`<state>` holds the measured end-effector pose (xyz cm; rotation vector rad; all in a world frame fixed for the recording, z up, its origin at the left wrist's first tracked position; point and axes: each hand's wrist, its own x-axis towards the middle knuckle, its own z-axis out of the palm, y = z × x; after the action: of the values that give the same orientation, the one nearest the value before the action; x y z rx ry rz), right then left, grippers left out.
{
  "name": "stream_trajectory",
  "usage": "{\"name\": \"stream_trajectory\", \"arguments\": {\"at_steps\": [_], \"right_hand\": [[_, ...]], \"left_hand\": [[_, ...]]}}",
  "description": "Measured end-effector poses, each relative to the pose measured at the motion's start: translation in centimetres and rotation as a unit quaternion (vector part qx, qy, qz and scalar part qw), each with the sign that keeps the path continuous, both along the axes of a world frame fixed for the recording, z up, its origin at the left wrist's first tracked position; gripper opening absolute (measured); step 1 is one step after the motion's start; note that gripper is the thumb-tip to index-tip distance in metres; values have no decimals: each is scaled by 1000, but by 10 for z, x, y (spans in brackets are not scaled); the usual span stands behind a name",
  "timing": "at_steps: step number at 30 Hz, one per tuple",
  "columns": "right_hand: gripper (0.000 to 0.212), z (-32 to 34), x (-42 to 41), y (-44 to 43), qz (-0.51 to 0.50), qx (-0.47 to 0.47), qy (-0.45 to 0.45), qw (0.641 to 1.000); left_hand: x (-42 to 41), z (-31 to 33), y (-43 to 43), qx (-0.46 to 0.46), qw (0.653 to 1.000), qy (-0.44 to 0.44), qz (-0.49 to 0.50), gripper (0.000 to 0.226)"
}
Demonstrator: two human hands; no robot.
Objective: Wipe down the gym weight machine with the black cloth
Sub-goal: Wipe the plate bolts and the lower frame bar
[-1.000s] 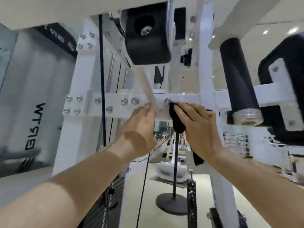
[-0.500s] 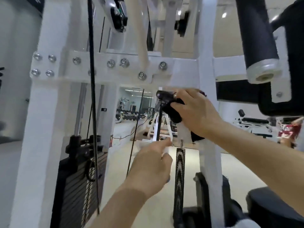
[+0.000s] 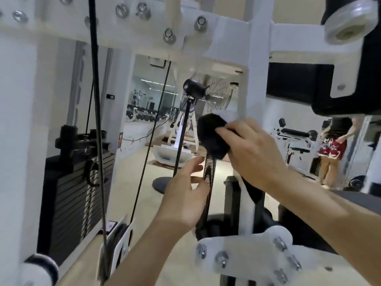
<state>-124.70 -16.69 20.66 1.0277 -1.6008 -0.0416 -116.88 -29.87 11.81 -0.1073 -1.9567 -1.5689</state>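
- While I look down, the white weight machine frame (image 3: 255, 65) fills my view, its weight stack (image 3: 76, 195) far left.
- My right hand (image 3: 255, 153) curls its fingers around the bunched black cloth (image 3: 212, 139) at the coiled spring's (image 3: 209, 174) top.
- My left hand (image 3: 185, 195), fingers loosely extended, touches that spring, gripping nothing.

**Item counts**

Two hands: left hand (image 3: 183, 195), right hand (image 3: 255, 153). One black cloth (image 3: 210, 137). One coil spring (image 3: 208, 178). One weight stack (image 3: 72, 195). One standing fan (image 3: 214, 93). One bystander (image 3: 334, 149). One roller pad (image 3: 348, 15).
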Motion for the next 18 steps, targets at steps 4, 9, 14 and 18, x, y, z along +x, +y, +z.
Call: {"name": "stream_trajectory", "arguments": {"at_steps": [4, 9, 14, 18], "right_hand": [[28, -10, -4, -9, -39, -59, 8, 997], [19, -74, 4, 7, -84, -15, -48, 995], [21, -139, 21, 16, -57, 25, -147, 987], [13, -184, 31, 35, -24, -13, -161, 987]], "left_hand": [[-2, -10, -3, 26, 1000, -17, 5, 48], [-4, -31, -9, -7, 999, -50, 19, 44], [2, -59, -3, -111, 984, -134, -24, 21], [11, -77, 0, -165, 975, -141, -37, 12]]}}
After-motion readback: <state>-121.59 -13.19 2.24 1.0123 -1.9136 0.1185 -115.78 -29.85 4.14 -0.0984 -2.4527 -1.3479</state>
